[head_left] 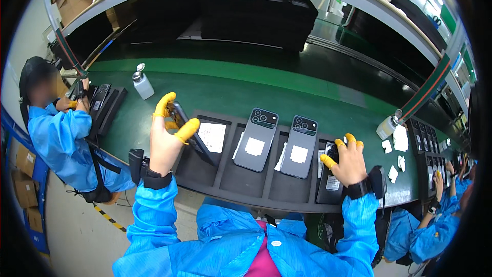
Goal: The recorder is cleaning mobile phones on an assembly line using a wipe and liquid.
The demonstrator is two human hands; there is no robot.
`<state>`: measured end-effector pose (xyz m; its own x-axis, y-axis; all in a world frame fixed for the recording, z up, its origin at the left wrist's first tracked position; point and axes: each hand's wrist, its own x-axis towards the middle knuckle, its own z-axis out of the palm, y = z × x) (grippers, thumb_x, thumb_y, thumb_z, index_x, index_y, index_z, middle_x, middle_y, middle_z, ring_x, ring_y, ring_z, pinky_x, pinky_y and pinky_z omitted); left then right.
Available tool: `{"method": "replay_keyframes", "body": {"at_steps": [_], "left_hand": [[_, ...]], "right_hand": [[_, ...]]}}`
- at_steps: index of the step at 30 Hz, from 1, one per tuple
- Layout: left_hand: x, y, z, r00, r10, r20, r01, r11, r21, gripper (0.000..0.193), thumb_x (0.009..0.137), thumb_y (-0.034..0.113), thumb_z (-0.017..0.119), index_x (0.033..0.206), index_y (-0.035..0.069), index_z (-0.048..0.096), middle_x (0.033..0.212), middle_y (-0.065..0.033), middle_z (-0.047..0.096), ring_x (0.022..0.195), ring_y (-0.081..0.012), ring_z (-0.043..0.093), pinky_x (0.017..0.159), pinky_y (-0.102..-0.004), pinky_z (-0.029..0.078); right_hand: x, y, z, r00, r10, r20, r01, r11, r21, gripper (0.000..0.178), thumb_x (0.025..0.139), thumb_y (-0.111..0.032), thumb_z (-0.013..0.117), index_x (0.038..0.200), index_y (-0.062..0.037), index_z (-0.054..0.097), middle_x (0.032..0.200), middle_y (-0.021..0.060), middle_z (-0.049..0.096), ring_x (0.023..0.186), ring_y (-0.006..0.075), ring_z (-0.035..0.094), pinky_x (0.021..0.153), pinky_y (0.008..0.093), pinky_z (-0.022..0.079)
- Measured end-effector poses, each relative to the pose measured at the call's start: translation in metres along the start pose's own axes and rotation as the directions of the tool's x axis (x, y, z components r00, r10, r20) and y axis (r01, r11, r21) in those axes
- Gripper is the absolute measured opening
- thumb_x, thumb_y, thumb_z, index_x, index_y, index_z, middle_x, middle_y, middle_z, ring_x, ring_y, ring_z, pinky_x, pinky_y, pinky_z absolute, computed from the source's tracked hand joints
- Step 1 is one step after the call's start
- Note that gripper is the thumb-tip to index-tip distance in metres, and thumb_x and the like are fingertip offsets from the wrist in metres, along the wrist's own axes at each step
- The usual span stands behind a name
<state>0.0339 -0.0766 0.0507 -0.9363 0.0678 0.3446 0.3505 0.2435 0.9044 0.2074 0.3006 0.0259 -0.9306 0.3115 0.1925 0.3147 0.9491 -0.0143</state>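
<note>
My left hand (166, 141), in yellow finger cots, holds a dark phone (193, 134) tilted up on its side above the leftmost slot of a black foam tray (245, 201). The far fingers are partly hidden behind the phone. My right hand (350, 164), also in yellow finger cots, has its fingers spread over a dark phone (328, 187) in the rightmost slot. That phone is partly covered by the hand and bears a white label. Between my hands, two grey phones (256, 161) (299, 170) lie camera side up across the tray, each with a white sticker.
A white pump bottle (144, 87) stands at the far left, another bottle (385, 127) at the right beside crumpled white wipes (401, 138). Black trays (259, 13) are stacked at the back. Co-workers in blue sit at the left (61, 133) and right (435, 225), with trays before them.
</note>
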Motion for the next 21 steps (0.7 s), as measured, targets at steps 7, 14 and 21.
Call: {"method": "replay_keyframes", "body": {"at_steps": [7, 14, 21], "left_hand": [[0.004, 0.022, 0.031, 0.99, 0.02, 0.136, -0.102, 0.774, 0.625, 0.077, 0.068, 0.029, 0.086, 0.134, 0.007, 0.053, 0.112, -0.0199, 0.057, 0.101, -0.0356, 0.063, 0.088, -0.0411, 0.052], [0.006, 0.008, 0.055, 0.938, -0.174, 0.3, -0.214, 0.39, 0.896, 0.084, 0.072, 0.044, 0.08, 0.139, 0.003, 0.05, 0.114, -0.0251, 0.057, 0.104, -0.0449, 0.06, 0.086, -0.0491, 0.053], [0.018, 0.02, 0.122, 0.928, 0.102, 0.359, -0.367, 0.427, 0.826, 0.074, 0.081, 0.052, 0.07, 0.125, -0.006, 0.056, 0.095, -0.0234, 0.066, 0.089, -0.0399, 0.066, 0.072, -0.0453, 0.056]], "right_hand": [[0.05, -0.04, -0.012, 0.997, -0.056, -0.052, 0.067, 0.963, 0.261, 0.062, 0.089, -0.037, 0.066, 0.136, 0.0004, 0.051, 0.141, 0.033, 0.039, 0.123, 0.0501, 0.044, 0.103, 0.0513, 0.042], [0.109, -0.087, 0.032, 0.991, 0.097, 0.088, -0.094, 0.995, -0.039, 0.074, 0.089, -0.053, 0.059, 0.14, -0.0007, 0.047, 0.144, 0.0348, 0.037, 0.114, 0.0514, 0.054, 0.09, 0.0533, 0.051], [0.092, -0.086, 0.003, 0.998, 0.049, 0.05, -0.063, 0.937, 0.343, 0.071, 0.079, -0.033, 0.073, 0.136, 0.0008, 0.047, 0.138, 0.0283, 0.041, 0.118, 0.0462, 0.053, 0.098, 0.0465, 0.048]]}}
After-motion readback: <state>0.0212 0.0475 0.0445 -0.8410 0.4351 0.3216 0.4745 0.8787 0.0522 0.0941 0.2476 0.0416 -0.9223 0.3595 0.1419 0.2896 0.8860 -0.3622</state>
